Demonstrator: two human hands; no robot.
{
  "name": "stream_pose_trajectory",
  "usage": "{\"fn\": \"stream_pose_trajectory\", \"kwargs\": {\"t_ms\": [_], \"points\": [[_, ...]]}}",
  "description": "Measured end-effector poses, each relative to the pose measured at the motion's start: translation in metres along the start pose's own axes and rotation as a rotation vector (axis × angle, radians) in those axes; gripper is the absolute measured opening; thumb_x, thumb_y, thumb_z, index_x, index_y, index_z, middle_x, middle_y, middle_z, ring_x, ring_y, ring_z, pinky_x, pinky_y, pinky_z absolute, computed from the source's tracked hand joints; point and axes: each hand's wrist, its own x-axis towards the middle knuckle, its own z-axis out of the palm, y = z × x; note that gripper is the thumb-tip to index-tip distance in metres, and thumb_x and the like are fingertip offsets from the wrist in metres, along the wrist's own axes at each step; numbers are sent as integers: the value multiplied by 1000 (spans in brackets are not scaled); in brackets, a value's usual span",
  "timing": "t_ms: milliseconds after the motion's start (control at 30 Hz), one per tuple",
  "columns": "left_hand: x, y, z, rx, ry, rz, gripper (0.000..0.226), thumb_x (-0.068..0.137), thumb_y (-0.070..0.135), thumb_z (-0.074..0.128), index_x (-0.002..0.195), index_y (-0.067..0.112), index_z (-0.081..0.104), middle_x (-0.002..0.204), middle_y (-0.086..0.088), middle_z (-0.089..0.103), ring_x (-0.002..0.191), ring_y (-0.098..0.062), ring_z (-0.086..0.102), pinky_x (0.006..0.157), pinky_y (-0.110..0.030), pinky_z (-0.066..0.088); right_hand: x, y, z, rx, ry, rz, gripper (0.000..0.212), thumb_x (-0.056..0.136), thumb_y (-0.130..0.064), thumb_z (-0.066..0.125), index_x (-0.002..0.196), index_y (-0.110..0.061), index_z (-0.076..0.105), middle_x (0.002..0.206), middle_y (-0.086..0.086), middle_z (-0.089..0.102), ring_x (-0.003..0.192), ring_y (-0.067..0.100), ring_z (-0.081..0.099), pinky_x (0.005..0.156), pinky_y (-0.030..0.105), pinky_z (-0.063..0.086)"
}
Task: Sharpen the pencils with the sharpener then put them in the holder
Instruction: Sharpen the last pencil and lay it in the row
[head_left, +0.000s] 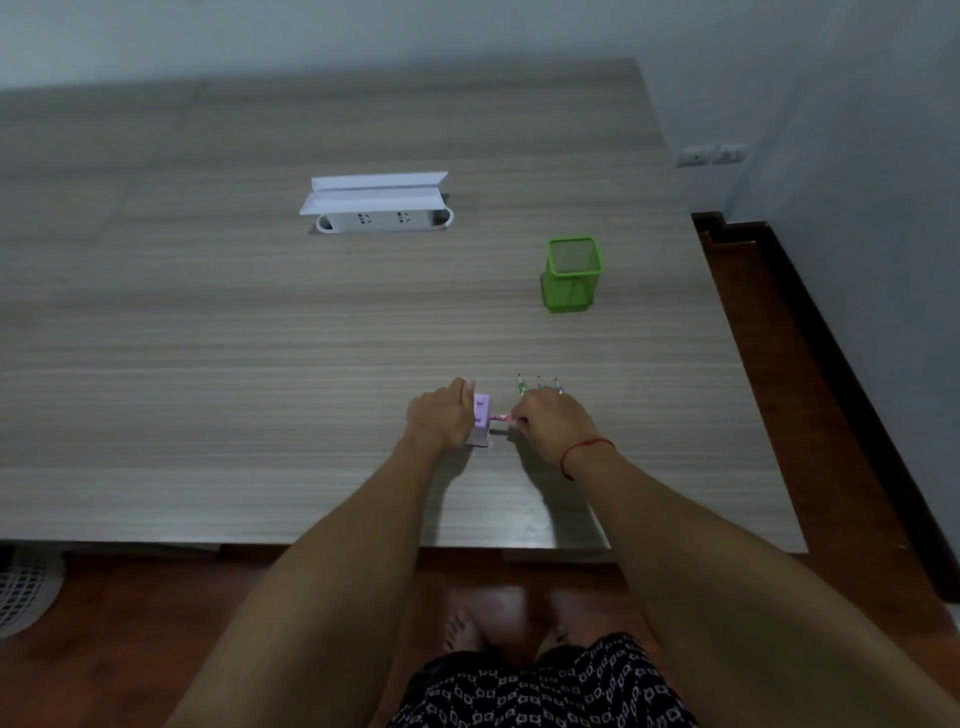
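A small lilac sharpener (481, 415) stands on the wooden table (260, 364) near its front edge. My left hand (439, 418) grips it from the left side. My right hand (550, 423) pinches a pink pencil (500, 417) that lies level with its tip inside the sharpener's right face. Three more pencils (538, 385) lie side by side just behind my right hand, their tips pointing away from me and their lower parts hidden by the hand. A green mesh holder (571, 275) stands upright farther back on the right, with nothing in it.
A white power strip (384, 218) sits in a recess at the table's middle back under an open white flap (374, 195). The table's right edge drops to a dark wooden floor (810, 415). Wall sockets (711, 154) are at the right.
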Motion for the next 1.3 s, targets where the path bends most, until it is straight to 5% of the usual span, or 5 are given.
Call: {"fn": "stream_pose_trajectory", "kwargs": {"t_ms": [133,400,867,1133,1300], "points": [[-7,6,3,49,86,-91,36,100,34,21,110,22,52,112,-9,66,115,-28,57,115,-58,6,2,-9,5,5,30,-2,29,96,-16,44,110,-7,69,116,15,64,108,33,62,87,36,48],[-16,8,2,24,91,-125,33,101,31,21,113,19,48,113,-10,65,116,-29,56,115,-57,7,5,-11,1,3,19,-43,30,96,-29,48,102,-11,72,111,12,67,105,31,63,82,35,48],[-21,6,2,26,175,-181,32,100,28,22,109,21,51,104,-4,66,113,-25,58,115,-59,-1,8,-14,-4,-123,-76,-63,29,96,-7,42,115,-3,64,117,20,64,110,34,62,90,39,48],[-34,11,1,-31,174,-168,31,101,25,24,117,15,49,118,-9,60,116,-30,55,114,-58,13,8,-19,-8,-144,-60,-23,26,95,-14,47,113,-7,65,118,18,64,111,34,61,89,38,48],[-30,-8,0,-473,264,-67,33,102,28,30,114,7,52,110,-21,62,103,-35,58,85,-36,41,9,-24,-13,-158,-11,7,25,97,-12,44,113,-7,62,118,16,64,110,33,61,87,36,48]]}}
